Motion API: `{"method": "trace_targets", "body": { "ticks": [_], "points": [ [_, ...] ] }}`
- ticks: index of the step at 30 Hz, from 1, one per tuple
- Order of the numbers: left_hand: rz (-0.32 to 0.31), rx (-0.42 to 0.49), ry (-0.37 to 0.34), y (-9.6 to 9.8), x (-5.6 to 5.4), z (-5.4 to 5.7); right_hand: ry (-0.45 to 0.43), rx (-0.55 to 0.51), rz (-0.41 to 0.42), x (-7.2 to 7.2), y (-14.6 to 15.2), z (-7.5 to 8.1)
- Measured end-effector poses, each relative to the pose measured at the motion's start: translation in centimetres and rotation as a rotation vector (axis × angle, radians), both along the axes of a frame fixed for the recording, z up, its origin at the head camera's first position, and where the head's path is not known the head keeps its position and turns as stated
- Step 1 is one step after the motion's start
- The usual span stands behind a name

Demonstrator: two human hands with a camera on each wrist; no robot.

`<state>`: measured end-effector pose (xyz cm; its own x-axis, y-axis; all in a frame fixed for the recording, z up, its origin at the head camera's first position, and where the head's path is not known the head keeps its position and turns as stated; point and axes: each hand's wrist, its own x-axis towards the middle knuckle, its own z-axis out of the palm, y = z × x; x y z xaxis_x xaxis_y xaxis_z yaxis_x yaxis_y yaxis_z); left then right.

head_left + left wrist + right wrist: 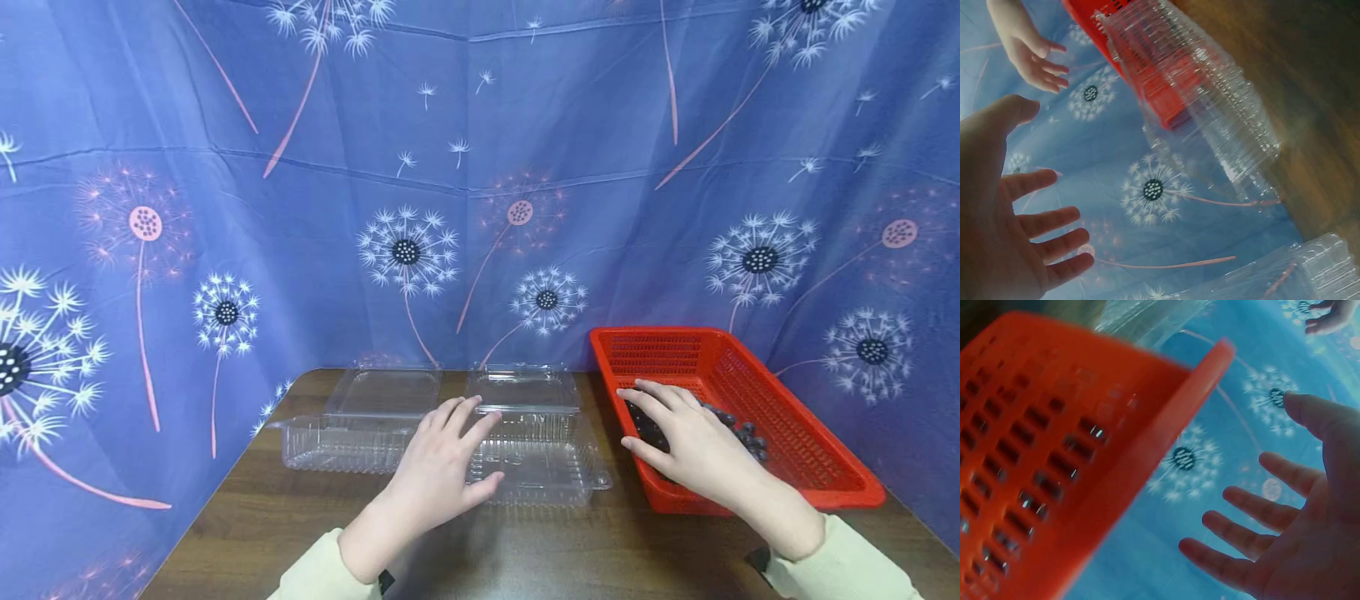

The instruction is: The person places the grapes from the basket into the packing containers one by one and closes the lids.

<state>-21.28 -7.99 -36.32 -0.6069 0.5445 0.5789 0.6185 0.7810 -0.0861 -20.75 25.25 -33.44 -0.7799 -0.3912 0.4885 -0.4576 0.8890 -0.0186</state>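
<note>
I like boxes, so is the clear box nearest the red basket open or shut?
Open: in the head view, the clear box has its lid folded back behind it.

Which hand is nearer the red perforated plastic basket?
Right. The right hand hovers over the left side of the basket; the left hand is off to the basket's left, near two clear rectangular plastic containers.

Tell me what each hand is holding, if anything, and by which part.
Nothing is held: the left hand is open and empty near the clear containers, and the right hand is open and empty above the red basket.
</note>
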Motion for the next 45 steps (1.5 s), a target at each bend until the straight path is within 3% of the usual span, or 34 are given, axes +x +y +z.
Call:
{"method": "trace_targets", "body": {
  "ticks": [9, 18, 27, 39, 45],
  "points": [
    [-0.091, -0.010, 0.069, -0.2, 0.0, -1.7, 0.022, 0.044, 0.103, -2.2, 2.9, 1.2],
    [-0.167, -0.043, 0.157, -0.3, -0.5, -3.4, -0.164, 0.087, 0.110, -5.0, 5.6, 1.7],
    [-0.218, -0.131, 0.237, -0.3, -1.1, -4.9, -0.306, 0.103, 0.150, -7.4, 7.4, 1.9],
    [-0.212, -0.241, 0.268, -0.5, -1.2, -5.9, -0.502, 0.113, 0.213, -10.0, 9.4, 1.3],
    [-0.234, -0.289, 0.299, -0.3, -1.2, -6.3, -0.526, 0.130, 0.284, -10.7, 9.2, 0.2]
  ]
}}
